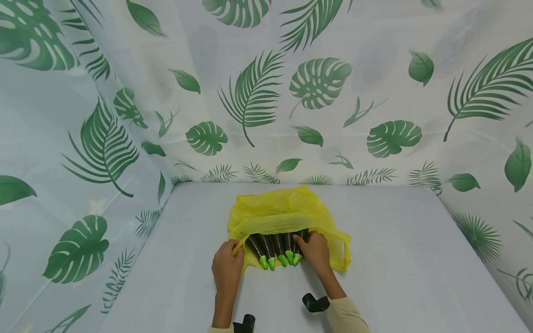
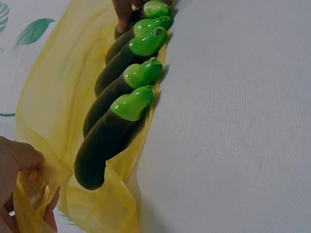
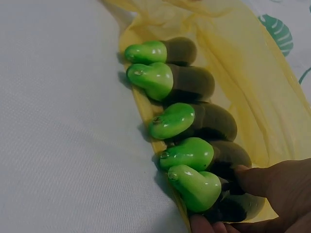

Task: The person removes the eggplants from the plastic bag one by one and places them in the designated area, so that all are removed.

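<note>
Pinched the yellow plastic bag (image 1: pixel 283 208) by its left edge with the left hand (image 1: pixel 226 266) — gripped the rightmost eggplant (image 3: pixel 197 191) between thumb and fingers of the right hand (image 1: pixel 317 250). Had five eggplants (image 1: pixel 277 245) side by side in the bag's mouth, on the white tabletop (image 1: pixel 395 268).

White table (image 1: pixel 399 259), yellow plastic bag (image 1: pixel 283 203) lying on it near far edge

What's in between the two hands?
Between the left hand and right hand, the head view shows five eggplants at the mouth of the yellow bag; the right hand grips the nearest one.
</note>
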A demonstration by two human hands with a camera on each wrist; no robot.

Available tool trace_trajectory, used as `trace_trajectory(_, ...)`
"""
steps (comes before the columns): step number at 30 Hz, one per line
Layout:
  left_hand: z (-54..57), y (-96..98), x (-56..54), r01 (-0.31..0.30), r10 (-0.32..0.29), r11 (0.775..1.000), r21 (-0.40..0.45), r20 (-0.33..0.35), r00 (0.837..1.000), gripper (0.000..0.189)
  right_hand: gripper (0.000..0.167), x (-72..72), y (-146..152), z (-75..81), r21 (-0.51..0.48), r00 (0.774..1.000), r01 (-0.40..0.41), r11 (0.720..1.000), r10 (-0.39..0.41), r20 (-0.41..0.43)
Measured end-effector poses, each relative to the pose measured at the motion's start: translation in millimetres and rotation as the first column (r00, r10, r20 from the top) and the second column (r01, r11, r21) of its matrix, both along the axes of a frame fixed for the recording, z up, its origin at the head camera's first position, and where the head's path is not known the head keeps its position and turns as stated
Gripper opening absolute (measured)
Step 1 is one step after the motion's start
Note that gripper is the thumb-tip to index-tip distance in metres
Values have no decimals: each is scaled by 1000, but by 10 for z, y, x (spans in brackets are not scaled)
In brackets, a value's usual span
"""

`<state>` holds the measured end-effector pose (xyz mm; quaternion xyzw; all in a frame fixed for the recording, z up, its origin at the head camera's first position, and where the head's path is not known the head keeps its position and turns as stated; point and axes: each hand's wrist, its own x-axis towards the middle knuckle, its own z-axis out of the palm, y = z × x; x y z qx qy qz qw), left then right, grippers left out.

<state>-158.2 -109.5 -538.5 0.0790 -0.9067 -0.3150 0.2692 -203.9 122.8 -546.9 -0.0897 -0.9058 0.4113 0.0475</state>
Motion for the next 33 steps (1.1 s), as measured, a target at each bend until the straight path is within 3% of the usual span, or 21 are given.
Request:
trace_trajectory(16,-4,30,10,-3,2,1000,8,36,999,8,34,45,92,54,-120,999,10,993,-4,43)
trace_trajectory(33,-2,25,9,5,-6,1000,17,43,999,4,29,222,119,216,-98,995,-12,995,21,93)
